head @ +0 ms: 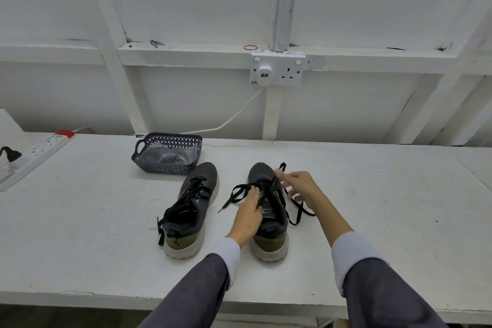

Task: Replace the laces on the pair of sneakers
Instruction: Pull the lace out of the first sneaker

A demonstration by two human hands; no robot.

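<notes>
Basket (165, 165): dark latticed plastic with a handle, standing on the table (372, 208) near its far edge, just beyond the toe of the left sneaker.
Basket contents: a clear plastic bag (170, 153) with something dark coiled inside; what it is cannot be told.
Left sneaker (191, 202): black with a pale sole, upright, laced. Its heel is toward the person and its toe toward the wall, the long axis running near to far and angled slightly right.
Right sneaker (271, 231): beside its pair but apart from it, upright, heel toward the person. The long axis points almost straight away.
Lace (234, 196): black, loosened on the right sneaker, with loops and ends spilling onto the table on both sides.
Left hand (249, 214): fingers and thumb curled round the top of the right sneaker at the tongue, gripping it.
Right hand (300, 185): blurred; thumb and forefinger pinch the lace over the upper eyelets, other fingers spread.
Power strip (40, 150): white, at the far left of the table.
</notes>
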